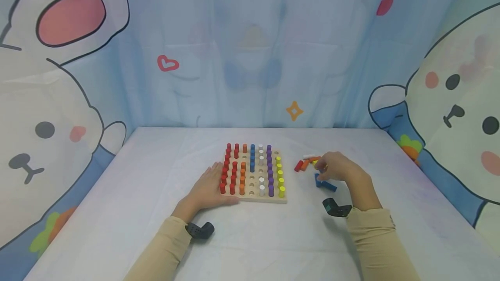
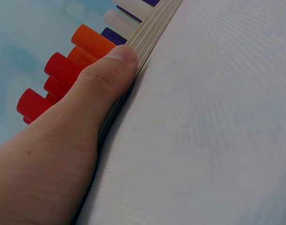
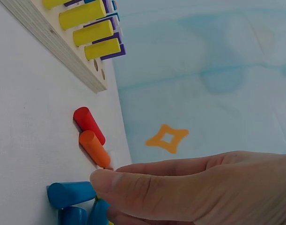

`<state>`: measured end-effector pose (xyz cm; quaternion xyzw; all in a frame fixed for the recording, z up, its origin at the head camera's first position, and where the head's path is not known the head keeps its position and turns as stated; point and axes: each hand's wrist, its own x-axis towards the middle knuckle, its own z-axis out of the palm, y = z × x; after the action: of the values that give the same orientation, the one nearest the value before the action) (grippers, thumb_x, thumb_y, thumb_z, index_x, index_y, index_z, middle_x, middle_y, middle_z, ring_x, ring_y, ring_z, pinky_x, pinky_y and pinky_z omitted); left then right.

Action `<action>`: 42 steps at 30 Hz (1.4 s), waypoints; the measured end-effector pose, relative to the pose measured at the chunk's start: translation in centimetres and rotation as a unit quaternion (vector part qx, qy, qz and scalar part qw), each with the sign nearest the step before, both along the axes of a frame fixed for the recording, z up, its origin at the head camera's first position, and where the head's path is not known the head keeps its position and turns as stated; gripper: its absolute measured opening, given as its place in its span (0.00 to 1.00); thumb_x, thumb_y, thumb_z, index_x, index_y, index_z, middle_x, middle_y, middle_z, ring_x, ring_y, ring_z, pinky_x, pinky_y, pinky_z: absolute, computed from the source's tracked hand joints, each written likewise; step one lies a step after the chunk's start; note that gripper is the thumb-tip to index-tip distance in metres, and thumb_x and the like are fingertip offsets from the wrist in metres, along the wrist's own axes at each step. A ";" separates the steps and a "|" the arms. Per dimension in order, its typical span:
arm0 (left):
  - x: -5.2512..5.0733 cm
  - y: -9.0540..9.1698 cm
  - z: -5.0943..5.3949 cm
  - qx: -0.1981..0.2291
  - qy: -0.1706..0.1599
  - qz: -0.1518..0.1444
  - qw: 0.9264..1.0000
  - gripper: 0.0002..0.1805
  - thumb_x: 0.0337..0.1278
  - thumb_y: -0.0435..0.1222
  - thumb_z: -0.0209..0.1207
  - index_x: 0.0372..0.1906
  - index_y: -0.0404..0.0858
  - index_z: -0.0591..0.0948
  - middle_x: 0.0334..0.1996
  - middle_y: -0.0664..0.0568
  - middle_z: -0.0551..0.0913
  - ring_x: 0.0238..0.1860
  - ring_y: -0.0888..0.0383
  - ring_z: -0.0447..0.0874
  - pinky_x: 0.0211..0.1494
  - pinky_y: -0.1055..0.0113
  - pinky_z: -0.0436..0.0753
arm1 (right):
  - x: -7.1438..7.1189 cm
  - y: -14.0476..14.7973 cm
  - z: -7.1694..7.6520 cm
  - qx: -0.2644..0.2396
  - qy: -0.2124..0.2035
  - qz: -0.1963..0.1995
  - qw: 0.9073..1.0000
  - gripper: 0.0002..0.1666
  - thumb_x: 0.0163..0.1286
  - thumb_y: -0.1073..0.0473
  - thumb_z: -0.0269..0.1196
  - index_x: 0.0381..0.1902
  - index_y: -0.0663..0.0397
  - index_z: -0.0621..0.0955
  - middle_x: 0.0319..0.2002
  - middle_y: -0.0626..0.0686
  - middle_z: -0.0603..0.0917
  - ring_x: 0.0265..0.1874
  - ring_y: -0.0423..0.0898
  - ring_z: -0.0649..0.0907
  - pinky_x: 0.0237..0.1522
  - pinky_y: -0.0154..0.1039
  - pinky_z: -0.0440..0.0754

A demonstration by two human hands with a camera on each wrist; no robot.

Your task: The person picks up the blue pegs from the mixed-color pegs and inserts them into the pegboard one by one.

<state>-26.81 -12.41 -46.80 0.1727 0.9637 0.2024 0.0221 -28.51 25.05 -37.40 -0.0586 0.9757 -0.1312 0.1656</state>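
Observation:
A wooden pegboard (image 1: pixel 269 200) carries columns of red, orange, blue, white, purple and yellow pegs, with some bare holes between. My left hand (image 1: pixel 208 189) rests along its left side, fingers extended; in the left wrist view the thumb (image 2: pixel 98 77) presses the front edge beside the orange pegs. To the right of the board, my right hand (image 1: pixel 339 167) is bent down over a small pile of loose pegs. Its thumb (image 3: pixel 128 187) and fingers are close together next to the blue pegs (image 3: pixel 70 193); whether they pinch a peg is hidden.
Loose red (image 3: pixel 89 124) and orange pegs (image 3: pixel 94 149) lie beside the right hand, with a white peg (image 1: pixel 308 156) behind them. The white tabletop (image 1: pixel 265 237) ends at a blue cartoon curtain (image 1: pixel 250 55).

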 end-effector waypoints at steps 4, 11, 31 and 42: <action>0.1 0.0 0.1 -0.001 -0.002 0.000 1.000 0.68 0.33 0.75 0.57 0.75 0.38 0.48 0.76 0.47 0.50 0.77 0.53 0.42 0.78 0.56 0.48 | 0.1 -0.1 -0.1 0.004 0.001 0.008 1.000 0.26 0.58 0.58 0.70 0.53 0.63 0.80 0.47 0.60 0.82 0.44 0.53 0.79 0.49 0.52 0.82; 0.0 0.0 0.2 -0.001 -0.004 -0.001 1.000 0.68 0.33 0.75 0.57 0.75 0.38 0.47 0.76 0.47 0.49 0.77 0.53 0.42 0.78 0.57 0.47 | -0.2 -0.5 -0.7 0.023 0.002 0.022 0.999 0.25 0.56 0.58 0.71 0.51 0.61 0.82 0.46 0.58 0.83 0.41 0.50 0.80 0.49 0.50 0.82; 0.1 0.0 0.2 0.003 -0.006 -0.001 1.000 0.69 0.32 0.75 0.57 0.75 0.38 0.47 0.76 0.47 0.49 0.77 0.53 0.42 0.78 0.57 0.46 | -0.2 -0.9 -1.7 0.036 -0.005 0.014 0.999 0.27 0.53 0.60 0.73 0.52 0.60 0.81 0.46 0.58 0.83 0.43 0.51 0.79 0.51 0.53 0.81; -0.1 0.0 0.0 0.007 -0.002 -0.001 1.000 0.69 0.32 0.76 0.57 0.75 0.38 0.48 0.76 0.46 0.50 0.77 0.53 0.42 0.78 0.57 0.47 | -0.1 -1.3 -1.6 0.043 -0.003 0.015 0.999 0.24 0.53 0.61 0.72 0.49 0.61 0.82 0.46 0.59 0.83 0.43 0.52 0.79 0.51 0.54 0.81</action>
<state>-26.86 -12.42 -46.82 0.1733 0.9620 0.2096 0.0228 -28.62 23.79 -39.03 -0.0658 0.9788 -0.0872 0.1730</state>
